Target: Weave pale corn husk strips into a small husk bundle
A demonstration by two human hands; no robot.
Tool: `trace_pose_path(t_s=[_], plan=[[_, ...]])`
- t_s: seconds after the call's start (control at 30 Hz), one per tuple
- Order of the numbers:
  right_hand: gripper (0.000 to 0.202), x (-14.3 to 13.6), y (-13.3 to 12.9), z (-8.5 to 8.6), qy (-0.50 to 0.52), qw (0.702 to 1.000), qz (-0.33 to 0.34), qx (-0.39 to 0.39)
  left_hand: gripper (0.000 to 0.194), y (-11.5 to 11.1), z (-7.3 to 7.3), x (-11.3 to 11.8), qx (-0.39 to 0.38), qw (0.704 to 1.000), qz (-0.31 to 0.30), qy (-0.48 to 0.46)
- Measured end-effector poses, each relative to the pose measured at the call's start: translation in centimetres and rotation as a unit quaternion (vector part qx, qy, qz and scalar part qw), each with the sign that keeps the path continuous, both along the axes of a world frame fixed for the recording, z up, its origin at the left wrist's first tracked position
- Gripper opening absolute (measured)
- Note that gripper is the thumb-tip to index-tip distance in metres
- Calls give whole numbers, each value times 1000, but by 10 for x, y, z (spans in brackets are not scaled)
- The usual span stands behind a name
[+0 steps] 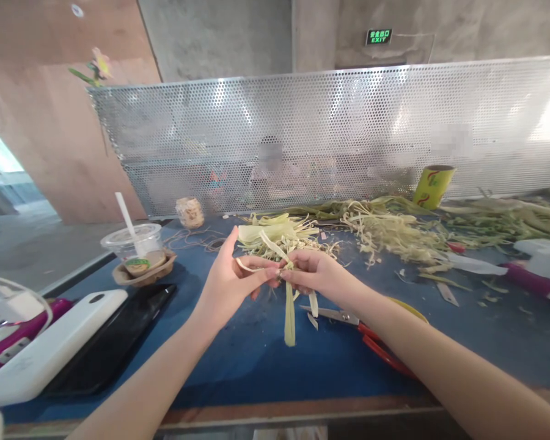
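Note:
Between my two hands are pale green strips of dried leaf, like corn husk, joined in a small knot. One flat leaf strip (290, 318) hangs straight down below the fingers, and a paler end sticks up at the upper left. My left hand (241, 275) pinches a thin strip between thumb and finger, its index finger raised. My right hand (309, 272) is closed on the strips at the knot, its fingertips almost meeting the left ones. Behind the hands lies a pile of leaf strips (279, 231). Scissors (366, 330) with red handles lie partly under my right forearm.
At left are a plastic cup (135, 244) with a straw, a black phone-like slab (112, 342), a white slab (55, 342) and a purple power strip (18, 336). A yellow can (433, 186) and heaped fibres (389, 232) stand back right. A perforated metal screen (266, 122) borders the table.

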State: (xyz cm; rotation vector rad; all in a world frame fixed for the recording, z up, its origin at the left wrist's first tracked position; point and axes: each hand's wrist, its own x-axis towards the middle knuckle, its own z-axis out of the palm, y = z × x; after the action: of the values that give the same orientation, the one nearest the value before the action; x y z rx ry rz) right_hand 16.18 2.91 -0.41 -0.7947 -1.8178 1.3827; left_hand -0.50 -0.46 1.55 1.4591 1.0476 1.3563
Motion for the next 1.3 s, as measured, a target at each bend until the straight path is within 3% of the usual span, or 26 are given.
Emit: trace_pose_path(t_s=[0.3, 0.6, 0.8, 0.93, 1.07, 1.3], plan=[[23, 1, 1, -1, 35, 999, -29, -3, 112, -3, 2, -2, 15, 999, 35, 29], [24, -1, 1, 1, 123, 989, -71, -35, 112, 0, 6, -6, 31, 997, 74, -16], [28, 0, -1, 3, 181, 981, -25, -66, 130, -1, 2, 2, -28, 995, 57, -72], [29, -2, -1, 2, 157, 987, -20, -31, 120, -3, -1, 4, -41, 998, 35, -11], [28, -4, -3, 3, 120, 992, -43, -11, 121, -4, -3, 6, -49, 999, 14, -19], [24, -4, -7, 5, 178, 981, -74, -33, 118, -6, -3, 10, -46, 999, 1, 22]])
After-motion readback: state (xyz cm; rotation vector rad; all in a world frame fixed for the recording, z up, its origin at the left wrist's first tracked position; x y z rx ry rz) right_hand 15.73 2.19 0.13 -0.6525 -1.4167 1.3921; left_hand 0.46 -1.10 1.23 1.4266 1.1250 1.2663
